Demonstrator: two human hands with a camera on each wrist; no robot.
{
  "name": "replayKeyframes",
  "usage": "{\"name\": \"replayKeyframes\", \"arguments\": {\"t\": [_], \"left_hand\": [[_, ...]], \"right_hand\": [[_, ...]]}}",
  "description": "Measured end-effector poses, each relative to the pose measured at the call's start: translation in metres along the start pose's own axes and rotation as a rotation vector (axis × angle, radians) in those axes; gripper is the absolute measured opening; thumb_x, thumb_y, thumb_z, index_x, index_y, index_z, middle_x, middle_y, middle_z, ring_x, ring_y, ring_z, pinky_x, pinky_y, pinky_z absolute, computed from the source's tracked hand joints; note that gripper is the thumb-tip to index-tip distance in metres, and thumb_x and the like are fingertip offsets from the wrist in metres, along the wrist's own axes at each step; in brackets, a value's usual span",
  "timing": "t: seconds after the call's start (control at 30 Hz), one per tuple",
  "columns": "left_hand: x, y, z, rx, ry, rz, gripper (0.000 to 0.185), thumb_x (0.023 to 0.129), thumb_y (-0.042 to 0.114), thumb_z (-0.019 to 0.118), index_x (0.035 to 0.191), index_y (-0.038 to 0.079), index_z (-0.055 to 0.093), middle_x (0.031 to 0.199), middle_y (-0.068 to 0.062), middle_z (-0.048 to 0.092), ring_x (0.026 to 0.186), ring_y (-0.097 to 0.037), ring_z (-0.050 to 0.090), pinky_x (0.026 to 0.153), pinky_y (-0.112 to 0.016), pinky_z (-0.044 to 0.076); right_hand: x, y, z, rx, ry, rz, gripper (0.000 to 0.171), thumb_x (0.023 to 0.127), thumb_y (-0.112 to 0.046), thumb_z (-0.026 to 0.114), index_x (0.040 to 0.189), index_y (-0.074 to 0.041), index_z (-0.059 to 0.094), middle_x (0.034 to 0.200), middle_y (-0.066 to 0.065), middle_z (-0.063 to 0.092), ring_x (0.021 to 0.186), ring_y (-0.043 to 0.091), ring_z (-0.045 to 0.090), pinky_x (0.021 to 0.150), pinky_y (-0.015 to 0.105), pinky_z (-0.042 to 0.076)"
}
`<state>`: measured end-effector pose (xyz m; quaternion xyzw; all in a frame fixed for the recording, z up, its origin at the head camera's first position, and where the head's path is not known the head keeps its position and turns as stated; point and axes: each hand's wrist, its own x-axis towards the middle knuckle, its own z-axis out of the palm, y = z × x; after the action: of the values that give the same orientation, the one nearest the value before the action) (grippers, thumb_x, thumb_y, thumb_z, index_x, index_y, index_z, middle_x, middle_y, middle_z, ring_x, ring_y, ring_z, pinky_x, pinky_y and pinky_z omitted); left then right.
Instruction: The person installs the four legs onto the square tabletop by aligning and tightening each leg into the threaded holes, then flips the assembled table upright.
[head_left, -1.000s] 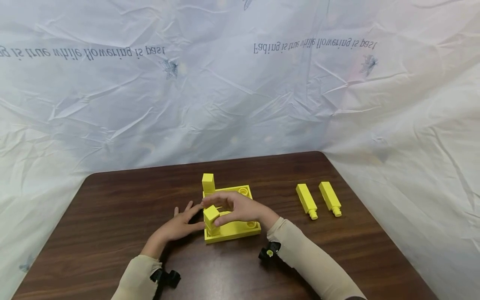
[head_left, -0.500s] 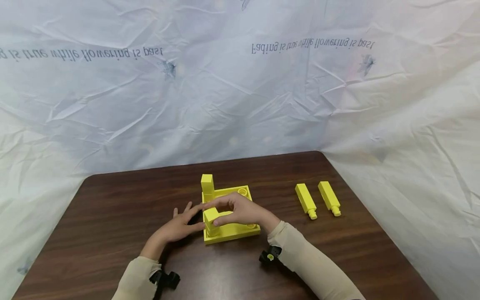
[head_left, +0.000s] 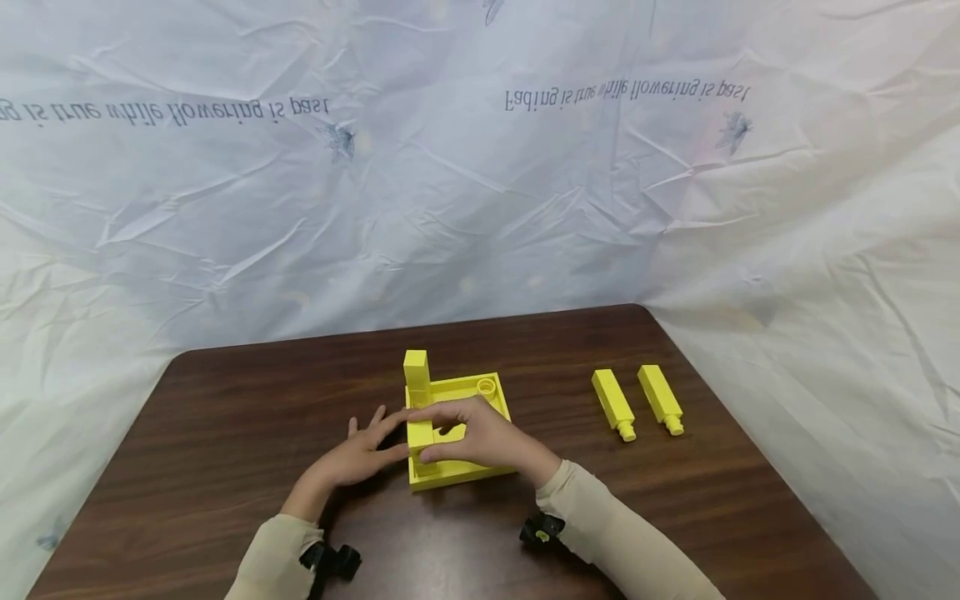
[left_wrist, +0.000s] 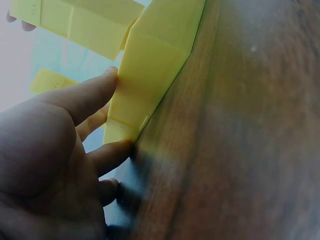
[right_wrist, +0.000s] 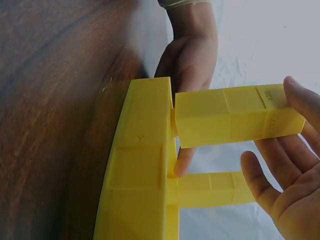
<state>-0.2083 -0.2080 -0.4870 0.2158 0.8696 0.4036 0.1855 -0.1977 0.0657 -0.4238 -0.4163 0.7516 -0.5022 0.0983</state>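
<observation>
A shallow yellow tabletop-like base with a raised rim and round corner sockets lies on the brown table. At its near left corner stands a yellow square leg, with a short neck showing between leg and base in the right wrist view. My right hand pinches this leg's upper end between thumb and fingers. My left hand touches the base's left side with thumb and fingertips, its fingers mostly straight. Another yellow leg stands upright at the far left corner.
Two more yellow legs with narrow round ends, a nearer one and one farther right, lie on the table to the right of the base. A pale printed cloth hangs behind the table.
The near left leg has turned about its upright axis, from a cornerwise stance to nearly square with the base. My right thumb and fingers have shifted round with it; the left hand stays put.
</observation>
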Motion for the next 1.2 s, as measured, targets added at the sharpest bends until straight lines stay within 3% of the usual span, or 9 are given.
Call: {"name": "replayKeyframes", "arguments": {"t": [0.2, 0.4, 0.97, 1.2], "left_hand": [[-0.001, 0.0, 0.001, -0.003, 0.005, -0.005, 0.073, 0.109, 0.044, 0.06, 0.169, 0.017, 0.029, 0.174, -0.023, 0.016, 0.16, -0.044, -0.012, 0.115, -0.071, -0.024], [-0.001, 0.001, 0.001, -0.011, 0.008, -0.013, 0.075, 0.108, 0.045, 0.061, 0.169, 0.016, 0.029, 0.173, -0.024, 0.016, 0.16, -0.045, -0.012, 0.115, -0.072, -0.024], [-0.001, 0.003, 0.002, -0.019, 0.006, -0.003, 0.073, 0.109, 0.042, 0.06, 0.169, 0.017, 0.029, 0.173, -0.022, 0.019, 0.16, -0.045, -0.011, 0.115, -0.073, -0.023], [0.0, 0.001, 0.0, 0.005, 0.008, 0.002, 0.072, 0.109, 0.046, 0.059, 0.169, 0.018, 0.03, 0.174, -0.019, 0.02, 0.16, -0.044, -0.01, 0.115, -0.072, -0.023]], "right_hand": [[-0.001, -0.001, 0.003, -0.039, 0.03, -0.013, 0.05, 0.093, -0.017, 0.084, 0.14, -0.009, 0.07, 0.135, 0.003, 0.072, 0.106, 0.006, 0.066, 0.089, 0.045, 0.06], [-0.002, 0.0, 0.007, -0.068, 0.056, -0.01, 0.048, 0.094, -0.021, 0.084, 0.139, -0.012, 0.07, 0.135, 0.002, 0.071, 0.11, 0.008, 0.065, 0.089, 0.03, 0.056], [-0.001, 0.007, 0.014, -0.034, 0.079, -0.004, 0.041, 0.095, -0.016, 0.083, 0.131, -0.013, 0.065, 0.134, 0.004, 0.069, 0.118, 0.013, 0.065, 0.079, 0.03, 0.056], [-0.004, 0.004, 0.022, -0.044, 0.188, 0.042, 0.043, 0.092, -0.021, 0.087, 0.128, -0.013, 0.065, 0.131, 0.0, 0.068, 0.114, 0.013, 0.063, 0.083, 0.037, 0.056]]}}
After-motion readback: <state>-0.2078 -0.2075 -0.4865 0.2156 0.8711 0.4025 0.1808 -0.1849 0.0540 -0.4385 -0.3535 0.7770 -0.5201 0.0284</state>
